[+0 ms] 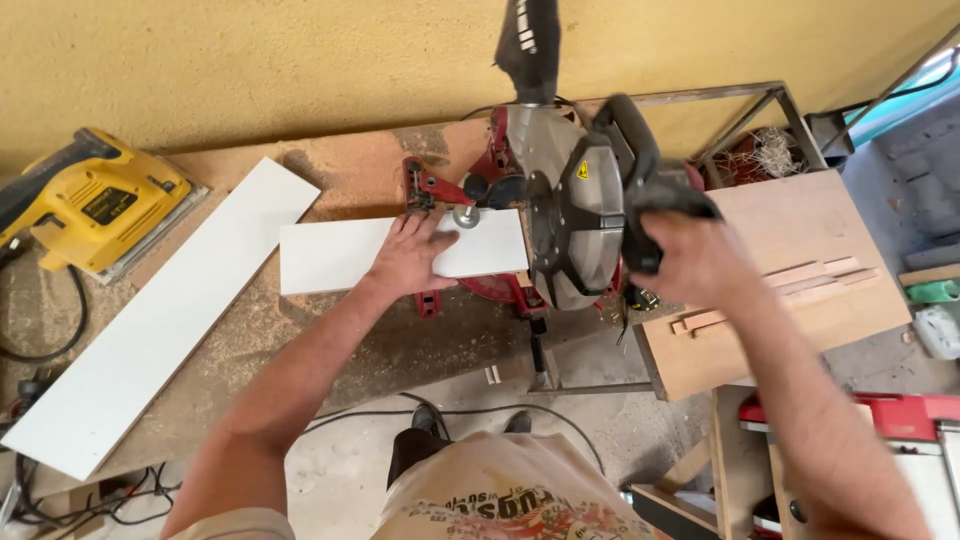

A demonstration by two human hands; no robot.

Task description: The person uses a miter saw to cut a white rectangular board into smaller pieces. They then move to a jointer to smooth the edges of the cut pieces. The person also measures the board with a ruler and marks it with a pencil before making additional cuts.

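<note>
While the red and grey mitre saw (575, 215) stands on the bench, the short, flat white board (340, 255), likely stiff, light and slick, lies left of its blade under the flattened, spread left hand (412, 255), best pressed clear of the blade, as the right hand (695, 260) grips the saw's black handle (640, 200).

Smooth matt white board (330, 258), sawdusty bench (300, 340)

The board (330, 255) on the saw is white, like the longer plank (150, 320) at the bench's left edge. The saw (575, 210) is grey, black and red; the sander (95, 200) yellow and black.
</note>
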